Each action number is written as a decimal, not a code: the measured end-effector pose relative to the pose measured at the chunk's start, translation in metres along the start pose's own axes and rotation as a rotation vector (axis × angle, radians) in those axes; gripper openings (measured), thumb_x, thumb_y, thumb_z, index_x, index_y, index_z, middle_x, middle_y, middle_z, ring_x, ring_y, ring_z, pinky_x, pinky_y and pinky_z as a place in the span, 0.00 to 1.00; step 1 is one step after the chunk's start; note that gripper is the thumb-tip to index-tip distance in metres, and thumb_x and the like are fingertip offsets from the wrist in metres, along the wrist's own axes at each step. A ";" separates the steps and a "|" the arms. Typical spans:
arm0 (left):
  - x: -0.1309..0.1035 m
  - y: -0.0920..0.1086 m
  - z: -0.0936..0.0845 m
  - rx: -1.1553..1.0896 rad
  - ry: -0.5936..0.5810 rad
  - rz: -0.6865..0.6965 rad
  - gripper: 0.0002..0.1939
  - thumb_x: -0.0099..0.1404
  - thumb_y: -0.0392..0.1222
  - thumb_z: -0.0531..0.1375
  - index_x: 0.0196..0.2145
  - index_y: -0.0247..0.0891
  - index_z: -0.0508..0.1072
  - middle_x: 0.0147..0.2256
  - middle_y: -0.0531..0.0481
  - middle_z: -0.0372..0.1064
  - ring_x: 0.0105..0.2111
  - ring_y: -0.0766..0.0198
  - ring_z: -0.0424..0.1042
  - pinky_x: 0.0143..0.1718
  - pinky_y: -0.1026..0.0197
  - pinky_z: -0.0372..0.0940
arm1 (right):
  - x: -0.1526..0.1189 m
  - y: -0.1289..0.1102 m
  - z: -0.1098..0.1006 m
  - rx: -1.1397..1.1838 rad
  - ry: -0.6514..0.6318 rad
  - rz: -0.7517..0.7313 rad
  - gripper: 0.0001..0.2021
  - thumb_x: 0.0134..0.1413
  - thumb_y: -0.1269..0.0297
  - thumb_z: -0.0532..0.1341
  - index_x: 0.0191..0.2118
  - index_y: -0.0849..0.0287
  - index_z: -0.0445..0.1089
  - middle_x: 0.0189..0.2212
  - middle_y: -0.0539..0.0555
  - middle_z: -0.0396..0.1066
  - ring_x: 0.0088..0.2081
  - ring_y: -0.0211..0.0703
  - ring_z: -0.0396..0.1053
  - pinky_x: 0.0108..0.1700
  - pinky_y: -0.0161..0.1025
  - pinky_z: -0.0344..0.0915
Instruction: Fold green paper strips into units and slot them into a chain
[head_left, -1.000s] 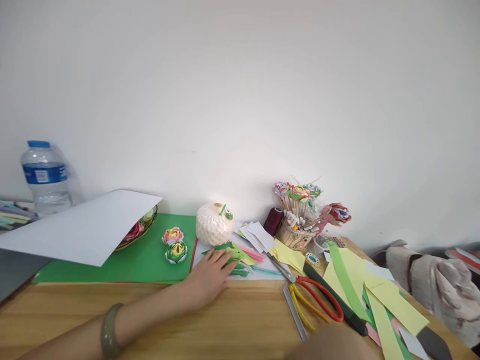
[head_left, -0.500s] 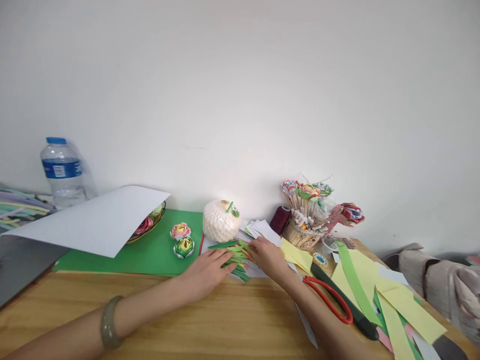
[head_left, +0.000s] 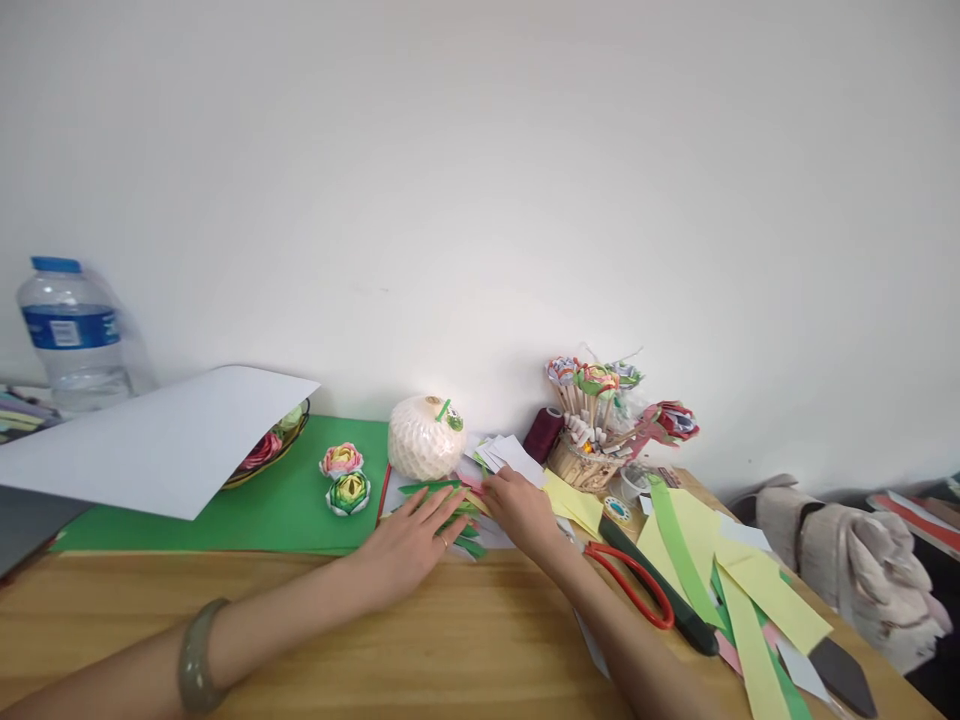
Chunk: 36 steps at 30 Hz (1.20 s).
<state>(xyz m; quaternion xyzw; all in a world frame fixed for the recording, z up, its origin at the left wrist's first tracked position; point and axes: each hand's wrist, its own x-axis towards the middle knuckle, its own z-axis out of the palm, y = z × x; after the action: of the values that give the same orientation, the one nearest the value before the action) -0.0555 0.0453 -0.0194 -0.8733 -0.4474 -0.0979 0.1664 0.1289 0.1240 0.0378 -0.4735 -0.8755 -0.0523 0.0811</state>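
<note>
Near the middle of the wooden table lies a small heap of green paper strips [head_left: 469, 541], partly under my fingers. My left hand [head_left: 409, 545] rests on the heap from the left, its fingers spread, a ring on one of them. From the right my right hand [head_left: 519, 508] reaches to the heap's far side, its fingers bent down and close together beside a pink piece; what they pinch is too small to tell. Just behind stands a white netted ball [head_left: 425, 438]. Two folded paper flowers, one pink [head_left: 341, 459] and one green and white [head_left: 348, 493], sit on green card [head_left: 225, 525].
Red-handled scissors [head_left: 634, 590], a dark green tool [head_left: 694, 630] and yellow paper [head_left: 780, 600] lie to the right. Behind are a maroon thread spool [head_left: 543, 434] and a basket of paper flowers [head_left: 585, 467]. A white sheet [head_left: 165, 430] and a bottle [head_left: 73, 340] are at left.
The view has turned slightly right, so things appear shifted left. My left hand's fingers have spread on the strips, and a pink piece now shows near my right fingertips.
</note>
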 end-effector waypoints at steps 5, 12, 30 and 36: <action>0.003 -0.001 0.003 -0.033 -0.092 -0.028 0.29 0.62 0.32 0.52 0.60 0.38 0.52 0.63 0.40 0.41 0.62 0.47 0.45 0.56 0.47 0.50 | -0.001 0.004 -0.002 0.047 0.030 -0.008 0.11 0.60 0.67 0.52 0.37 0.54 0.71 0.35 0.53 0.71 0.36 0.41 0.70 0.30 0.32 0.57; 0.003 0.002 -0.008 0.024 0.123 -0.037 0.22 0.65 0.29 0.46 0.57 0.33 0.56 0.60 0.39 0.50 0.62 0.51 0.46 0.58 0.47 0.49 | -0.003 -0.004 -0.010 0.204 0.052 -0.159 0.09 0.59 0.67 0.53 0.41 0.54 0.69 0.37 0.50 0.73 0.39 0.39 0.70 0.37 0.31 0.62; 0.021 -0.005 -0.001 -0.054 -0.133 0.010 0.29 0.63 0.32 0.50 0.61 0.34 0.51 0.63 0.38 0.42 0.62 0.49 0.46 0.58 0.47 0.47 | 0.024 0.040 0.008 -0.084 -0.019 0.050 0.11 0.59 0.65 0.54 0.47 0.57 0.63 0.41 0.57 0.72 0.44 0.46 0.69 0.38 0.35 0.62; 0.020 -0.005 0.003 -0.057 -0.116 -0.005 0.30 0.62 0.32 0.51 0.61 0.35 0.50 0.63 0.38 0.42 0.62 0.49 0.46 0.57 0.48 0.47 | 0.026 0.051 -0.003 -0.125 -0.004 0.056 0.13 0.62 0.67 0.48 0.52 0.59 0.58 0.40 0.58 0.73 0.39 0.45 0.72 0.34 0.34 0.61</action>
<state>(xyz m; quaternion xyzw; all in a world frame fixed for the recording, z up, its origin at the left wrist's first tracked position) -0.0476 0.0638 -0.0149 -0.8809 -0.4552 -0.0604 0.1149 0.1582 0.1731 0.0465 -0.5019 -0.8572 -0.1034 0.0509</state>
